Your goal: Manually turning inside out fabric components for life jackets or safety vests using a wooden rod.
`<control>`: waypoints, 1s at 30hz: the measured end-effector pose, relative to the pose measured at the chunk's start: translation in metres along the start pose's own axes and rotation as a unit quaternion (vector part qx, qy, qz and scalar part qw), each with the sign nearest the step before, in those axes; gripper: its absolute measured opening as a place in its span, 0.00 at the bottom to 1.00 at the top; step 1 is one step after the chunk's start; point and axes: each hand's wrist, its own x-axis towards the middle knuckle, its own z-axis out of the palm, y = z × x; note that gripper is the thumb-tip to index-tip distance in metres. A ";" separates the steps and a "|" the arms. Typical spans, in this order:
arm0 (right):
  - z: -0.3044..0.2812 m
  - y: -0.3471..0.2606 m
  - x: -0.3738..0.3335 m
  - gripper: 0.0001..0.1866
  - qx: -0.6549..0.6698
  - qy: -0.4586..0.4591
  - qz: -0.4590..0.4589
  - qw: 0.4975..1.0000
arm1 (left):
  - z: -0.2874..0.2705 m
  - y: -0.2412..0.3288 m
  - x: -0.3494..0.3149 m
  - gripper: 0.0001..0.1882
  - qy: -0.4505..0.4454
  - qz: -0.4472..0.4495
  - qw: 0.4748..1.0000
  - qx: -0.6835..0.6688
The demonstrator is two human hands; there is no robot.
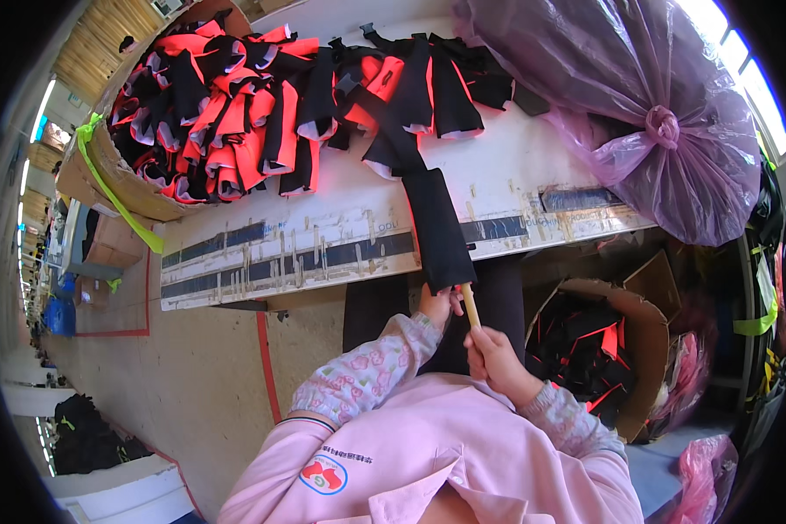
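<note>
A black fabric piece [439,229] with a little orange at its lower end hangs over the front edge of the white table [498,179]. My left hand [438,305] is closed on its lower left corner, partly behind the cloth. My right hand [498,356] grips a pale yellow stick [471,307], whose upper end disappears at the lower opening of the piece. How far the stick reaches inside is hidden. From the top of the piece a black strap [397,140] runs back toward more black and orange pieces [410,83] with buckles.
A large heap of black and orange fabric pieces [227,113] fills a cardboard box at the table's left. At the right lies a knotted purple plastic bag [664,131]. Below the table on the right, a cardboard box [642,367] holds more black and orange pieces.
</note>
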 end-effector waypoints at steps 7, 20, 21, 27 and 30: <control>-0.012 -0.021 0.024 0.14 0.065 -0.005 -0.008 0.998 | 0.004 -0.002 -0.003 0.13 0.010 0.011 0.998 0.068; -0.145 -0.070 0.007 0.07 -0.581 0.256 -0.421 0.648 | -0.042 0.088 0.024 0.18 0.099 0.078 0.992 0.001; -0.150 -0.082 0.012 0.06 -0.552 0.281 -0.442 0.649 | -0.038 0.089 0.023 0.17 0.101 0.074 0.992 0.015; -0.153 -0.177 0.062 0.09 -0.649 0.382 -0.449 0.480 | -0.031 0.096 0.026 0.18 0.095 0.077 0.989 0.078; -0.140 -0.220 0.113 0.10 -0.630 0.325 -0.495 0.503 | -0.047 0.096 0.028 0.18 0.090 0.072 0.991 0.067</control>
